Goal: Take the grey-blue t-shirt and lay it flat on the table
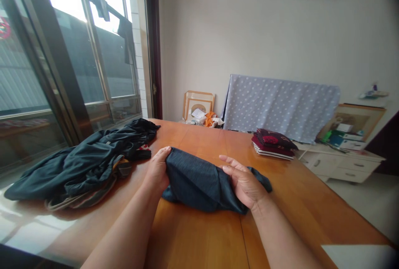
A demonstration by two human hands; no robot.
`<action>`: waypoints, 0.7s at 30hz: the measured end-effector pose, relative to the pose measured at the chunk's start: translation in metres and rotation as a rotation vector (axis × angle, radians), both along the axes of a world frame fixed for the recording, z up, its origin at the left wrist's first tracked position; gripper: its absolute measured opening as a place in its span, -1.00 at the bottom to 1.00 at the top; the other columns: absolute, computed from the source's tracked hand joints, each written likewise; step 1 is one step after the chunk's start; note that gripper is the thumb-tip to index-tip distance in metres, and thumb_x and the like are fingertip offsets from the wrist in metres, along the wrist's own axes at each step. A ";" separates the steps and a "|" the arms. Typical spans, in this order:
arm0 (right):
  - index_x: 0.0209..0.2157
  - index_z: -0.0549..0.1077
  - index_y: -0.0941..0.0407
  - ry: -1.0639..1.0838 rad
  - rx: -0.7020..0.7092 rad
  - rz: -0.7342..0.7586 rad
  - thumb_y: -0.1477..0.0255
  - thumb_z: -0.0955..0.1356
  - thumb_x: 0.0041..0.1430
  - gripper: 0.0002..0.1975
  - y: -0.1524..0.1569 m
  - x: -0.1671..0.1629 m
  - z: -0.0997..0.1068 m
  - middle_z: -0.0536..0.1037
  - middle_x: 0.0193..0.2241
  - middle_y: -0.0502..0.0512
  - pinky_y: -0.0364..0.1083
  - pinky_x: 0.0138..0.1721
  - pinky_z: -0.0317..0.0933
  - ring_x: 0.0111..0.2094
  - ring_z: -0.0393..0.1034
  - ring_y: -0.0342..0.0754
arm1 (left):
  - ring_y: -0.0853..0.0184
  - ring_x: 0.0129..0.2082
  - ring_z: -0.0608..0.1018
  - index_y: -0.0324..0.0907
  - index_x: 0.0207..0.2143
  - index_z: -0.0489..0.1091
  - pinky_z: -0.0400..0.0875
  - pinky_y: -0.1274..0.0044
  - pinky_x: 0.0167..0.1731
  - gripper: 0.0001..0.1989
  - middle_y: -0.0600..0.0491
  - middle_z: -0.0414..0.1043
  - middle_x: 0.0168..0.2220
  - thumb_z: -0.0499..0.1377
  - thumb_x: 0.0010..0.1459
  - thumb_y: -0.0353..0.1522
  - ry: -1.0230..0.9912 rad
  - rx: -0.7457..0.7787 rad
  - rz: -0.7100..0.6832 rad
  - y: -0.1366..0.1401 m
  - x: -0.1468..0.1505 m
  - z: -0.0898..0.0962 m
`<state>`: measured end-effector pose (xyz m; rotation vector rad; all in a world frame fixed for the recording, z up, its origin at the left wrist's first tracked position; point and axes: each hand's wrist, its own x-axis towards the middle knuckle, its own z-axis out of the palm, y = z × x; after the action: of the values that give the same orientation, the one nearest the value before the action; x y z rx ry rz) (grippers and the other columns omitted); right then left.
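Observation:
A dark blue garment [196, 182], folded into a narrow bundle, lies over the middle of the wooden table with its left end raised. My left hand [160, 169] is closed on that left end, the thumb on top at the upper corner. At the right part of the bundle is my right hand [245, 184], touching the cloth with its fingers stretched out and a little apart. A bit of dark blue cloth shows beyond the right wrist. Which kind of garment it is, I cannot tell.
A loose heap of dark clothes [90, 161] covers the table's left side. A stack of folded maroon and striped clothes [272, 144] sits at the far right. The wooden table [199, 240] reaches toward a polka-dot cloth [280, 103]. A white cabinet [346, 165] stands right.

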<state>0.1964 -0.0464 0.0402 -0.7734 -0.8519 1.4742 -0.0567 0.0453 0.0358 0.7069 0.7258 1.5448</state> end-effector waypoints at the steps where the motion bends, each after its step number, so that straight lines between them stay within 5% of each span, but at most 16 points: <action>1: 0.05 0.43 0.06 0.009 0.011 -0.025 0.42 0.53 -0.01 -0.45 0.002 0.001 0.000 0.65 -0.23 0.08 0.05 -0.03 0.34 -0.18 0.55 0.04 | 0.45 -0.47 0.44 -0.17 -0.36 0.39 0.35 0.58 -0.40 -0.70 0.20 0.39 -0.45 0.40 -0.11 -0.29 -0.006 -0.005 0.047 0.003 -0.002 -0.002; 9: -0.05 0.48 0.00 0.041 0.077 -0.209 0.36 0.52 0.04 -0.60 0.012 0.009 -0.003 0.58 -0.02 0.10 0.03 0.02 0.35 0.09 0.44 0.06 | 0.35 -0.38 0.54 -0.11 -0.25 0.32 0.32 0.55 -0.41 -0.68 0.11 0.48 -0.36 0.32 -0.06 -0.28 0.095 -0.060 0.321 0.016 -0.016 -0.006; 14: -0.04 0.52 0.04 -0.390 0.083 -0.286 0.20 0.50 0.09 -0.58 0.009 0.011 -0.006 0.61 -0.14 0.13 -0.03 -0.15 0.32 -0.10 0.50 0.05 | 0.31 -0.23 0.54 -0.09 -0.06 0.34 0.31 0.55 -0.36 -0.52 0.03 0.47 -0.20 0.35 -0.02 -0.20 0.412 -0.040 0.373 0.013 -0.013 -0.011; 18: 0.02 0.54 -0.03 -0.666 0.281 -0.152 0.28 0.60 -0.13 -0.40 0.005 0.000 -0.019 0.57 -0.02 0.11 0.10 0.14 0.17 0.07 0.39 0.13 | 0.30 -0.28 0.53 -0.15 -0.12 0.41 0.30 0.54 -0.38 -0.53 0.02 0.48 -0.26 0.38 -0.06 -0.15 0.499 -0.027 0.268 0.012 -0.007 -0.016; 21: -0.22 0.63 -0.06 -0.850 0.428 -0.106 0.35 0.60 -0.16 -0.62 0.006 -0.016 -0.029 0.57 0.00 0.08 0.15 0.25 0.02 0.12 0.34 0.17 | 0.30 -0.29 0.52 -0.16 -0.15 0.44 0.28 0.55 -0.39 -0.54 0.03 0.49 -0.29 0.38 -0.07 -0.13 0.527 -0.033 0.232 0.012 -0.007 -0.018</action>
<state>0.1800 -0.0407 0.0116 -1.1014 -1.6652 0.7843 -0.0633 0.0578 0.0180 1.0512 1.2578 1.5611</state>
